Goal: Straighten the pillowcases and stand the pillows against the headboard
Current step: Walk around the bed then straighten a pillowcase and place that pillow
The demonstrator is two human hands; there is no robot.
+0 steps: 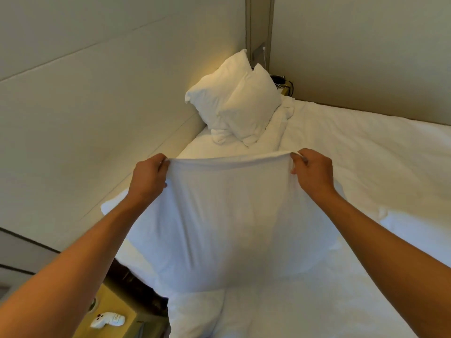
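Note:
I hold a white pillow [227,228] up over the bed by the open hem of its pillowcase. My left hand [148,176] grips the hem's left corner and my right hand [312,172] grips its right corner, so the hem is stretched taut between them. The pillow's bulk hangs below my hands. Two more white pillows, one behind [214,91] and one in front [251,106], stand leaning against the padded headboard [97,106] at the far end of the bed. Another pillow [195,315] lies on the bed under the one I hold.
The bed [366,167] is covered by a white sheet and fills the right side. A bedside table [114,311] at lower left carries a white telephone [108,319]. A second bedside table with cables [284,85] sits beyond the far pillows, under a wall socket panel [258,53].

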